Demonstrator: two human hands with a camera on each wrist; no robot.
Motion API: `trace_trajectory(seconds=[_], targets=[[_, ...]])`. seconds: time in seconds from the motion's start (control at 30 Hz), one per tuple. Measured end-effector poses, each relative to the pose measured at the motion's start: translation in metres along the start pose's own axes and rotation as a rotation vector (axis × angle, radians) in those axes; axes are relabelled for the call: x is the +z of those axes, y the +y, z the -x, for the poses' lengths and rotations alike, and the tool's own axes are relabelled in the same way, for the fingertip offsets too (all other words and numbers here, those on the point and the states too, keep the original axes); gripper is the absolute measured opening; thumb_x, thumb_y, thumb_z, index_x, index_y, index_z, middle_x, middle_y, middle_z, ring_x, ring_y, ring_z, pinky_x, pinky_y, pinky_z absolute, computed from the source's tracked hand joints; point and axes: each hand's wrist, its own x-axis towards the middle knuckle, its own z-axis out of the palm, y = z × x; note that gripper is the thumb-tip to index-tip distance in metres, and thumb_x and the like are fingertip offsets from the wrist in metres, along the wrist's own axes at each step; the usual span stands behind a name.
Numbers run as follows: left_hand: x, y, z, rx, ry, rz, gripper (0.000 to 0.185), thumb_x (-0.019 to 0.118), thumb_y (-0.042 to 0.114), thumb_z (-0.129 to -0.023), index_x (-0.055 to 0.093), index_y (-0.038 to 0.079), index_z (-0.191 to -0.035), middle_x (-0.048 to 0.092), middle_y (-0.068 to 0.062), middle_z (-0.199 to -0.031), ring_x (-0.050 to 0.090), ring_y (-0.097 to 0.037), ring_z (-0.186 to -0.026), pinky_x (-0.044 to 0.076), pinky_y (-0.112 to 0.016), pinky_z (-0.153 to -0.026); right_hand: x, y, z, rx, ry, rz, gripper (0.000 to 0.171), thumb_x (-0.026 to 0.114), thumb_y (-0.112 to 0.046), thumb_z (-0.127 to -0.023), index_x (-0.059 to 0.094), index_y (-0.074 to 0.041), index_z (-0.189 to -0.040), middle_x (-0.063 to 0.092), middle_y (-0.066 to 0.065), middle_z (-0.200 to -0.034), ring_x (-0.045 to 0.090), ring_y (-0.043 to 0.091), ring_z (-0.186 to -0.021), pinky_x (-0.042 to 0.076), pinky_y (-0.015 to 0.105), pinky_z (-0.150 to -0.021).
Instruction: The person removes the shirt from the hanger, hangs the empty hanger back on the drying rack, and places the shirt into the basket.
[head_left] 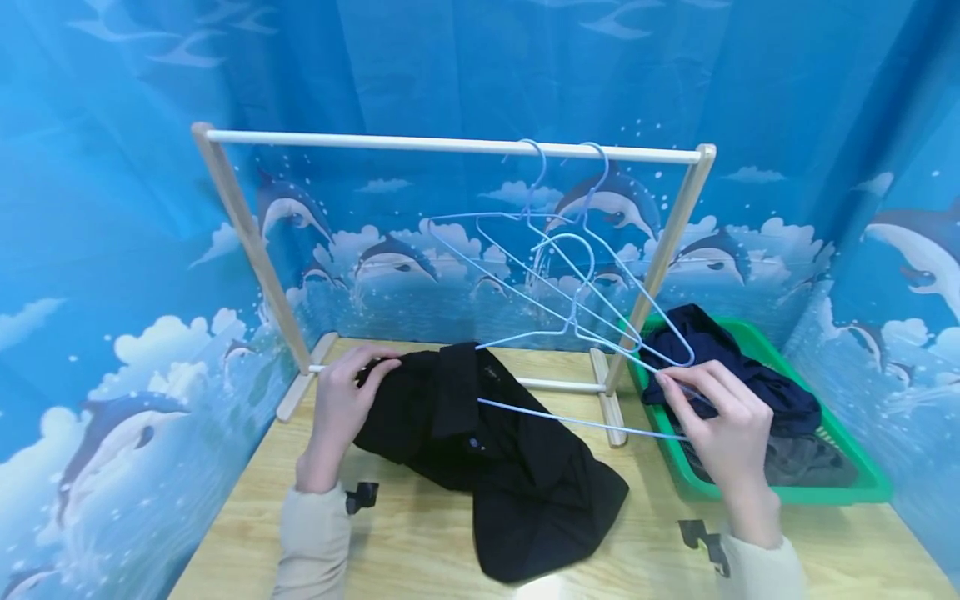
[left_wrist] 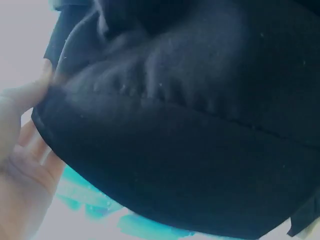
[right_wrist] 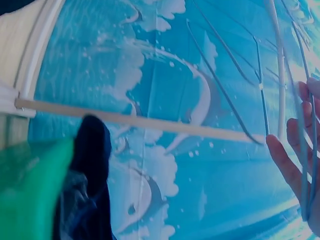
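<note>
A black collared shirt (head_left: 536, 492) lies bunched on the table, one part lifted. My left hand (head_left: 341, 408) pinches its edge at the upper left; in the left wrist view the thumb of my left hand (left_wrist: 30, 175) lies over the dark cloth (left_wrist: 175, 135). My right hand (head_left: 723, 421) holds a light blue wire hanger (head_left: 570, 418) by its right end. That hanger's left end runs in behind the shirt's collar and is hidden there; its hook points up. In the right wrist view, fingers of my right hand (right_wrist: 290, 165) are around the wire.
Behind the shirt stands a rack with a white top rail (head_left: 375, 143) and wooden posts. Two empty blue hangers (head_left: 450, 218) hang from the rail, overlapping the held one. At the right, a green basket (head_left: 862, 467) holds dark clothes (head_left: 720, 367).
</note>
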Motion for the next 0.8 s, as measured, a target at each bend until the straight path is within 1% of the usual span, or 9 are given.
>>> trace_trajectory(seconds=[0.1,0.2,0.3,0.37,0.43,0.53,0.6,0.7,0.8], targets=[[-0.007,-0.005,0.001,-0.018,0.054,-0.026,0.014,0.075,0.004,-0.089,0.078,0.009,-0.101,0.076,-0.007,-0.097,0.070,-0.022,-0.090,0.050,-0.019,-0.084,-0.008,0.003,-0.002,0.017,0.007,0.030,0.034,0.072,-0.035,-0.095,0.079,-0.003,-0.087,0.071,0.010,-0.077,0.064,0.012,-0.068,0.038,0.002,-0.078],[-0.012,-0.010,0.001,-0.029,0.091,-0.042,0.012,0.075,0.004,-0.089,0.078,0.010,-0.100,0.075,-0.007,-0.095,0.069,-0.022,-0.088,0.046,-0.016,-0.081,-0.016,0.006,-0.003,0.035,0.019,0.049,0.034,0.073,-0.035,-0.094,0.080,-0.003,-0.086,0.070,0.011,-0.075,0.061,0.002,-0.070,0.036,0.002,-0.076],[-0.014,-0.010,0.001,-0.029,0.098,-0.058,0.011,0.075,0.006,-0.090,0.078,0.011,-0.099,0.075,-0.004,-0.095,0.068,-0.022,-0.087,0.046,-0.017,-0.078,-0.021,0.006,-0.004,0.052,0.037,0.055,0.033,0.074,-0.033,-0.093,0.079,-0.001,-0.085,0.070,0.013,-0.074,0.058,-0.006,-0.073,0.035,0.002,-0.075],[-0.012,-0.010,0.001,-0.030,0.086,-0.067,0.011,0.075,0.007,-0.090,0.078,0.010,-0.100,0.074,-0.004,-0.096,0.068,-0.022,-0.087,0.048,-0.022,-0.078,-0.021,0.005,-0.005,0.055,0.042,0.056,0.034,0.074,-0.033,-0.094,0.079,-0.001,-0.085,0.069,0.013,-0.074,0.057,-0.006,-0.072,0.035,0.002,-0.075],[-0.008,-0.006,0.002,-0.027,0.063,-0.081,0.010,0.076,0.009,-0.090,0.078,0.011,-0.100,0.074,-0.004,-0.096,0.069,-0.022,-0.087,0.051,-0.027,-0.077,-0.019,0.004,-0.005,0.054,0.043,0.054,0.033,0.073,-0.032,-0.094,0.079,-0.001,-0.086,0.069,0.013,-0.074,0.057,-0.007,-0.073,0.036,0.002,-0.076],[0.005,0.004,0.002,-0.010,0.012,-0.111,0.010,0.078,0.014,-0.089,0.077,0.013,-0.099,0.073,-0.003,-0.095,0.070,-0.020,-0.085,0.055,-0.034,-0.074,-0.014,0.002,-0.004,0.050,0.033,0.059,0.029,0.073,-0.030,-0.094,0.079,-0.002,-0.087,0.070,0.011,-0.076,0.059,0.000,-0.071,0.036,0.002,-0.077],[0.016,0.011,0.002,0.014,-0.022,-0.134,0.010,0.079,0.019,-0.089,0.077,0.014,-0.098,0.073,-0.001,-0.094,0.071,-0.019,-0.083,0.056,-0.036,-0.069,-0.009,0.000,-0.003,0.054,0.017,0.061,0.021,0.075,-0.023,-0.092,0.079,-0.003,-0.089,0.070,0.010,-0.078,0.059,0.002,-0.070,0.037,0.003,-0.077],[0.030,0.020,0.003,0.059,-0.067,-0.151,0.009,0.080,0.020,-0.089,0.076,0.017,-0.096,0.072,0.002,-0.091,0.070,-0.017,-0.081,0.057,-0.035,-0.065,-0.002,-0.005,-0.001,0.060,-0.015,0.066,0.011,0.077,-0.015,-0.090,0.079,-0.004,-0.090,0.070,0.007,-0.079,0.060,0.010,-0.068,0.038,0.003,-0.075],[0.043,0.027,0.005,0.100,-0.104,-0.150,0.008,0.080,0.020,-0.088,0.076,0.018,-0.095,0.070,0.003,-0.091,0.069,-0.016,-0.083,0.057,-0.034,-0.069,0.006,-0.009,0.001,0.057,-0.032,0.057,0.008,0.077,-0.013,-0.090,0.079,-0.006,-0.091,0.069,0.005,-0.080,0.060,0.011,-0.067,0.039,0.006,-0.071]])
